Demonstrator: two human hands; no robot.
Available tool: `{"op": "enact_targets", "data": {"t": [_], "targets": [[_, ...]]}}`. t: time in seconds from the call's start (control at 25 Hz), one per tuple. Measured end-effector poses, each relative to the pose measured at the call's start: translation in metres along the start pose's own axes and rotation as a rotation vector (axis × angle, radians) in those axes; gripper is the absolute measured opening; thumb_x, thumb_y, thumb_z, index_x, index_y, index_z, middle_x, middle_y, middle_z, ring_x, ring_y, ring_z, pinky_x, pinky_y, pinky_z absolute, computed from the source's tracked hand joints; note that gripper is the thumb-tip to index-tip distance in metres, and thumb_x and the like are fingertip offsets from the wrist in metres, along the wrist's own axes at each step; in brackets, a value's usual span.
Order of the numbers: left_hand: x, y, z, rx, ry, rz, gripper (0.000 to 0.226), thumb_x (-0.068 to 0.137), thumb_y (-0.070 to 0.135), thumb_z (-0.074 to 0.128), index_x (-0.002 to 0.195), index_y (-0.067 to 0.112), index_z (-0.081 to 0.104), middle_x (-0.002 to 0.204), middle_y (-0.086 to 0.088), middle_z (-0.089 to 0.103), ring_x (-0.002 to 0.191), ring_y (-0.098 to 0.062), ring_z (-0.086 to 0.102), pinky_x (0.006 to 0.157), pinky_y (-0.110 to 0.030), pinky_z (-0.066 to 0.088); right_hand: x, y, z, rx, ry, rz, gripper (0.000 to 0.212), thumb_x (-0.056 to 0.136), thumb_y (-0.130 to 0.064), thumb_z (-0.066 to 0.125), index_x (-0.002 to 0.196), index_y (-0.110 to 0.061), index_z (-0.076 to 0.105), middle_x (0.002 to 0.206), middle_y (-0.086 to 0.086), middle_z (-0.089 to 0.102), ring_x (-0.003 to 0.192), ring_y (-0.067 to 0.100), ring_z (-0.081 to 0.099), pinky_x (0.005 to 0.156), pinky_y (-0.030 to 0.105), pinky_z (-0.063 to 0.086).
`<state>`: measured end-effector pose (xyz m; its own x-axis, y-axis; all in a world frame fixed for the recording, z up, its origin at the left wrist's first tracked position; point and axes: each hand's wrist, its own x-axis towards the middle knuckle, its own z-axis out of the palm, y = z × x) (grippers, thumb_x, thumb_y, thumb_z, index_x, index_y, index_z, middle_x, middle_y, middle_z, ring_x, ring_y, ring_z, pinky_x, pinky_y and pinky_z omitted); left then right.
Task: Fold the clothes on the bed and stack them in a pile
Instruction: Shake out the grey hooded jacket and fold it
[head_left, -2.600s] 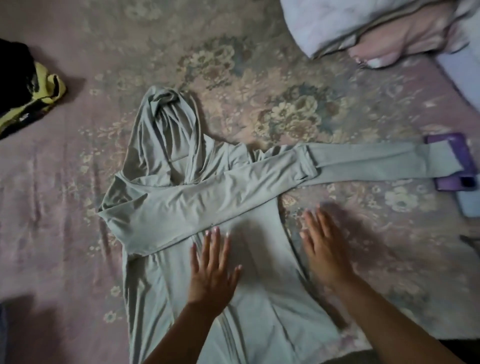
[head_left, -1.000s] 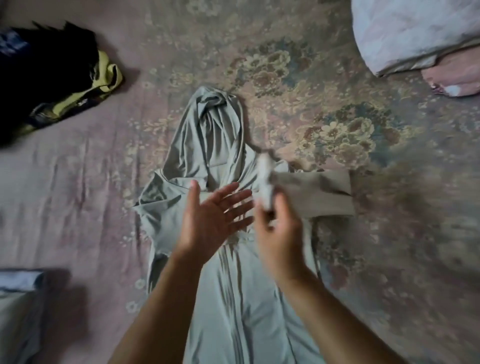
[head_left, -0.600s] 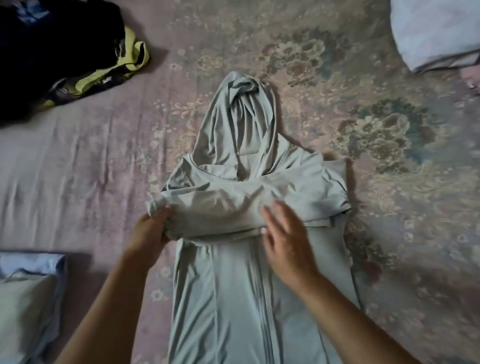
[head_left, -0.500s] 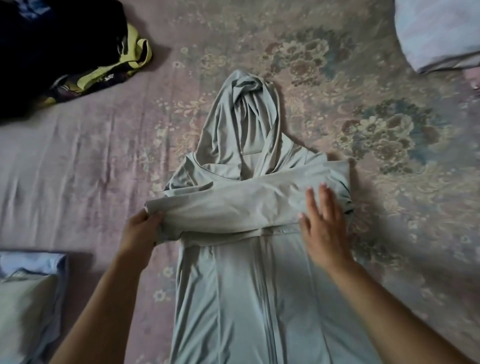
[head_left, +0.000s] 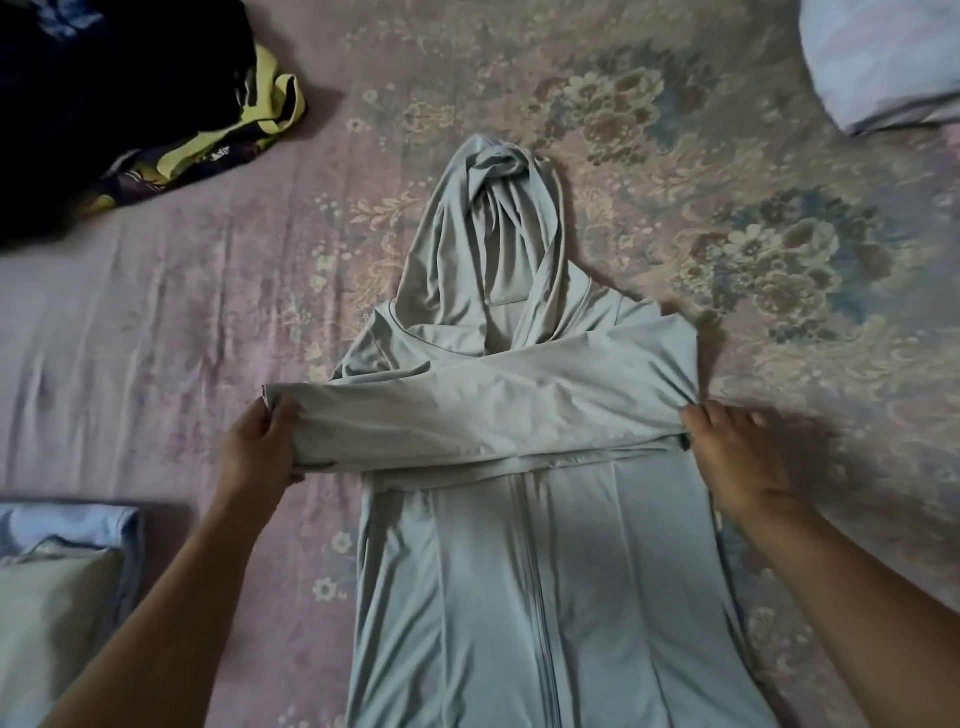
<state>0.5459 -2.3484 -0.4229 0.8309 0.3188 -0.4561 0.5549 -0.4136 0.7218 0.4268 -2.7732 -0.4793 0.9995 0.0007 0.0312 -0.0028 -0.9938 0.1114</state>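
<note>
Right hand (head_left: 740, 457) moved to smooth hoodie (head_left: 519, 571)'s, seemingly gripped, edge.

Bare bedsheet (head_left: 171, 322) flanks the hoodie (head_left: 519, 545); dark clothes (head_left: 119, 93), folded pile (head_left: 57, 587) and pillow (head_left: 883, 57) crowd corners.

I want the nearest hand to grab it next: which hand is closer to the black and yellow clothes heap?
Left. The left hand lies below the black and yellow clothes heap; the right hand is far across.

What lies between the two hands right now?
In the head view, the folded sleeves of the grey hooded jacket span the gap; the left hand and right hand each grip one end.
</note>
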Motion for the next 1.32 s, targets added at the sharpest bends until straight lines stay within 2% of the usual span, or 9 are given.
{"op": "enact_targets", "data": {"t": [0.24,0.36,0.48,0.64,0.8,0.96,1.08,1.2,1.32], "targets": [[0.007,-0.024,-0.018,0.142,-0.039,0.043,0.023,0.099,0.022,0.046,0.089,0.006,0.059,0.074,-0.009,0.05,0.068,-0.023,0.051,0.051,-0.029,0.049,-0.021,-0.001,-0.006,0.01,-0.035,-0.011,0.022,0.069,-0.017,0.042,0.088,-0.011,0.052,0.081,0.016,0.059,0.07,0.036,0.059,0.058,0.042,0.048],[0.009,-0.032,-0.016,0.202,0.024,0.041,0.027,0.097,0.02,0.05,0.082,-0.001,0.057,0.074,-0.009,0.047,0.072,-0.017,0.041,0.055,-0.032,0.032,-0.008,-0.024,-0.011,0.08,0.039,0.057,0.032,0.078,-0.015,0.045,0.104,-0.007,0.06,0.118,0.022,0.057,0.105,0.038,0.052,0.082,0.047,0.041],[0.008,-0.032,-0.012,0.141,0.13,-0.023,0.025,0.097,0.02,0.05,0.085,0.0,0.058,0.075,-0.009,0.045,0.073,-0.017,0.04,0.055,-0.032,0.028,0.006,-0.067,-0.007,0.157,-0.147,0.004,0.051,0.093,-0.044,0.031,0.138,-0.022,0.04,0.147,0.016,0.038,0.133,0.035,0.032,0.103,0.054,0.029],[-0.005,-0.003,0.005,0.297,0.169,0.103,0.03,0.099,0.02,0.045,0.077,0.001,0.054,0.065,-0.006,0.049,0.062,-0.02,0.044,0.053,-0.031,0.027,0.009,-0.089,0.001,0.14,-0.43,0.07,0.068,0.089,-0.062,0.014,0.146,-0.03,0.033,0.153,0.01,0.031,0.138,0.027,0.016,0.105,0.065,0.024],[-0.027,0.033,0.061,0.251,-0.025,0.274,0.028,0.097,0.01,0.045,0.071,0.002,0.05,0.059,-0.001,0.044,0.063,-0.021,0.045,0.049,-0.024,0.024,0.005,-0.087,-0.004,0.143,-0.451,0.067,0.064,0.095,-0.059,0.007,0.141,-0.026,0.037,0.144,0.017,0.043,0.132,0.035,0.031,0.098,0.068,0.033],[-0.048,0.034,0.094,0.257,-0.2,0.285,0.039,0.101,0.032,0.035,0.128,0.01,0.053,0.122,-0.012,0.058,0.113,-0.027,0.054,0.093,-0.031,0.041,0.002,-0.087,-0.008,0.167,-0.418,0.086,0.061,0.096,-0.056,0.006,0.141,-0.025,0.034,0.144,0.018,0.042,0.132,0.038,0.037,0.099,0.067,0.031],[-0.04,0.004,0.073,0.368,0.085,0.605,0.045,0.097,0.026,0.034,0.134,0.003,0.047,0.127,-0.016,0.056,0.114,-0.029,0.053,0.093,-0.031,0.04,0.006,-0.089,-0.01,0.15,-0.358,0.065,0.062,0.096,-0.055,0.006,0.144,-0.025,0.03,0.15,0.014,0.033,0.138,0.034,0.026,0.108,0.06,0.016],[-0.022,-0.042,0.073,0.855,-0.048,0.922,0.057,0.094,0.031,0.033,0.144,0.004,0.031,0.149,-0.018,0.033,0.138,-0.03,0.032,0.113,-0.043,0.023,0.019,-0.098,-0.003,0.136,-0.349,-0.028,0.063,0.093,-0.06,0.002,0.149,-0.034,0.013,0.158,0.005,0.011,0.146,0.025,0.0,0.111,0.054,-0.003],[-0.011,-0.069,0.078,1.027,-0.183,0.986,0.055,0.095,0.042,0.034,0.144,0.015,0.039,0.15,-0.013,0.034,0.138,-0.029,0.034,0.113,-0.045,0.024,0.024,-0.098,0.011,0.127,-0.47,-0.039,0.065,0.079,-0.069,-0.012,0.139,-0.049,-0.025,0.153,-0.008,-0.03,0.134,0.013,-0.04,0.105,0.055,-0.018]]}}
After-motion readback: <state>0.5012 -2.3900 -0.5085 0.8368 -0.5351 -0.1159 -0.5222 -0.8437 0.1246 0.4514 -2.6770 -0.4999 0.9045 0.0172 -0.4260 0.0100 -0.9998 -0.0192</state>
